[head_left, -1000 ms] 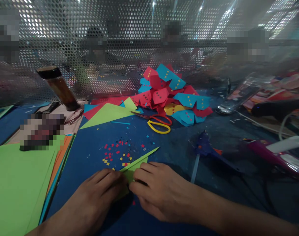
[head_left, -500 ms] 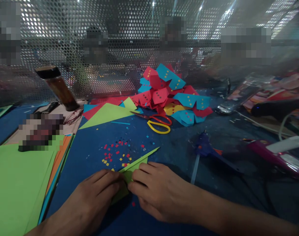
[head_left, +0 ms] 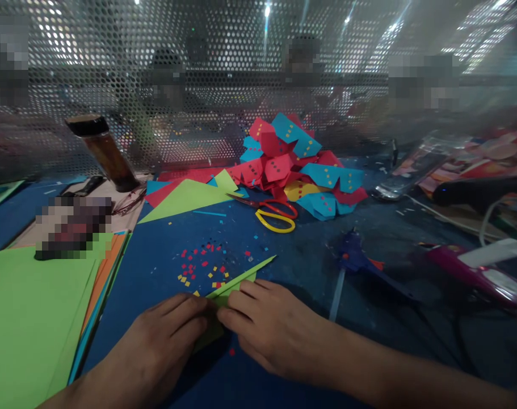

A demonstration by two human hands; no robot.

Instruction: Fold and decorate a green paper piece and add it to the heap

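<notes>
Left hand [head_left: 168, 332]: fingers bent close together and clamped on the near-left end of a folded green paper [head_left: 242, 278]; their tips are in shadow, so how the thumb sits cannot be told.
Right hand [head_left: 275, 324]: fingers curled and clamped on the same paper just beside the left hand, with a small gap between the two.
Green paper's place: low on the blue worktop [head_left: 305, 244], centred in front of the person, a narrow folded strip along its far edge slanting up and away to a point at the right.
Step in hand: most likely holding and pressing that narrow fold (a judgement, since the hands cover much of the sheet).
Next move's demand: probably steady pressure along the crease, with the layers kept from slipping under the fingers.
Just beyond the fingers: tiny paper squares [head_left: 204, 263] in red, yellow and blue, scattered loosely.
Farther out: scissors [head_left: 261, 205] with one red and one yellow handle loop, between a flat green piece [head_left: 185, 199] and a heap of folded red, blue and yellow papers [head_left: 278, 168].
Right side: a blue glue gun [head_left: 352, 257], near the right forearm.
Left side: a stack of coloured sheets [head_left: 32, 318], green on top; behind it, a dark-lidded bottle [head_left: 109, 156].
Back: a perforated metal screen [head_left: 224, 85], blurred people beyond.
</notes>
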